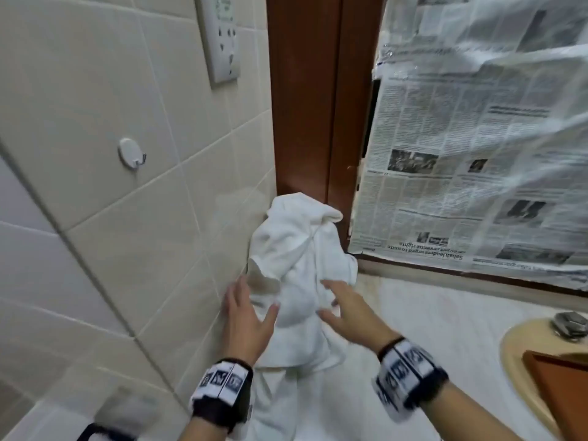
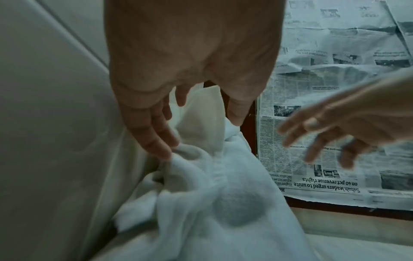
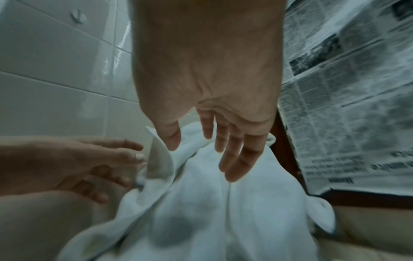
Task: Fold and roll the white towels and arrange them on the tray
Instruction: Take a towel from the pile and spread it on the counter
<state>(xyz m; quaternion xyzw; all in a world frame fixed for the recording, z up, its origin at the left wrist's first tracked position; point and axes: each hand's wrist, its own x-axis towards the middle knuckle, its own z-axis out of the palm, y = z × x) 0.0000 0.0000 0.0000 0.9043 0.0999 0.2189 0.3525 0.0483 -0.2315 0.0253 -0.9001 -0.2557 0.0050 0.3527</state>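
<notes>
A heap of crumpled white towels (image 1: pixel 302 249) lies in the corner between the tiled wall and the brown door frame. My left hand (image 1: pixel 251 308) reaches at the heap's left side with spread, straight fingers. In the left wrist view one of its fingertips (image 2: pixel 165 152) touches a fold of the towels (image 2: pixel 223 211). My right hand (image 1: pixel 331 300) hovers over the heap's right side, fingers spread and holding nothing. From the right wrist, that hand (image 3: pixel 201 159) hangs just above the towels (image 3: pixel 212 211). A brown tray corner (image 1: pixel 556 380) shows at the lower right.
A beige basin (image 1: pixel 515 342) with a metal drain plug (image 1: pixel 569 324) sits at the right. Newspaper under plastic film (image 1: pixel 477 138) covers the surface behind it. The tiled wall (image 1: pixel 111 218) on the left carries a white hook (image 1: pixel 130 153) and a socket plate (image 1: pixel 222 39).
</notes>
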